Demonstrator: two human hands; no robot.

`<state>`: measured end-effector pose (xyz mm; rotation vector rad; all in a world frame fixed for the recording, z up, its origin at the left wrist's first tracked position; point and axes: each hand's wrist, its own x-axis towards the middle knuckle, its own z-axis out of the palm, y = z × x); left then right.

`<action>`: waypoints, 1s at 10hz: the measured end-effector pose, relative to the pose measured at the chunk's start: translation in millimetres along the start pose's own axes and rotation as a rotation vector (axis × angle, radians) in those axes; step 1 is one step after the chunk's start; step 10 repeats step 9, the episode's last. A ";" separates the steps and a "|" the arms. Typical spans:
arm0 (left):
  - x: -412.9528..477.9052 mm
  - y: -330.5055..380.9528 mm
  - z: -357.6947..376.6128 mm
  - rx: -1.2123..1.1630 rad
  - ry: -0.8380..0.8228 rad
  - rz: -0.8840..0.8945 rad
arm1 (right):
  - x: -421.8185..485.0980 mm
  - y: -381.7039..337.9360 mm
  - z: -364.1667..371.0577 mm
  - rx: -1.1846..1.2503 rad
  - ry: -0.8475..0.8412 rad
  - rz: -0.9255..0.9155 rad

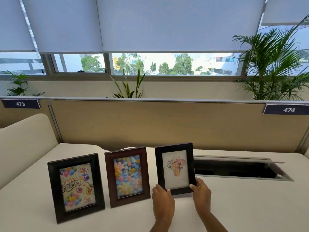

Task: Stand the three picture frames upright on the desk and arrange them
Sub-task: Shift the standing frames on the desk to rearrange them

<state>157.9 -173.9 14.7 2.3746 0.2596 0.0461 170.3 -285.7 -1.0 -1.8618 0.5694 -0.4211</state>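
Frames: 3 upright | bouquet frame (pixel 175 168) black | both hands gripping

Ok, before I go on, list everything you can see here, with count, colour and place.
Birthday frame: one, black, upright, left on the desk.
Flower frame: one, dark brown, upright, middle of the row.
Bouquet frame: one, black, upright, right of the row, held at its bottom corners.
Desk: one, cream.
Cable tray: one, grey, open, set in the desk right of the frames.
Partition: one, tan, behind the desk.
Number tags: two, dark blue, 473 and 474.
Plants: three, green, behind the partition.
Blinds: white, over the windows.
Left hand: gripping the bouquet frame.
Right hand: gripping it too.
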 end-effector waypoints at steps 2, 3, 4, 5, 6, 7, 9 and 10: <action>9.5 -4.7 5.8 0.001 0.015 -0.007 | 10.4 7.0 11.7 -0.024 -0.029 0.026; 12.1 -6.0 6.8 0.010 0.020 -0.011 | 10.1 9.0 13.9 -0.034 -0.038 0.042; 12.1 -7.5 9.4 0.036 0.012 -0.017 | 9.2 12.4 14.7 -0.052 -0.042 0.033; 11.5 -8.0 11.4 0.040 0.010 -0.020 | 5.0 12.9 14.8 -0.067 -0.045 0.024; 10.0 -8.2 12.1 0.032 0.000 -0.037 | 3.9 14.7 15.5 -0.077 -0.053 0.002; 4.4 -9.4 12.2 0.018 -0.008 -0.050 | 0.5 12.2 14.4 -0.087 -0.075 0.027; -4.3 -11.5 15.5 -0.002 -0.003 -0.043 | -3.9 11.3 10.9 -0.080 -0.144 0.068; -4.3 -11.5 15.5 -0.002 -0.003 -0.043 | -3.9 11.3 10.9 -0.080 -0.144 0.068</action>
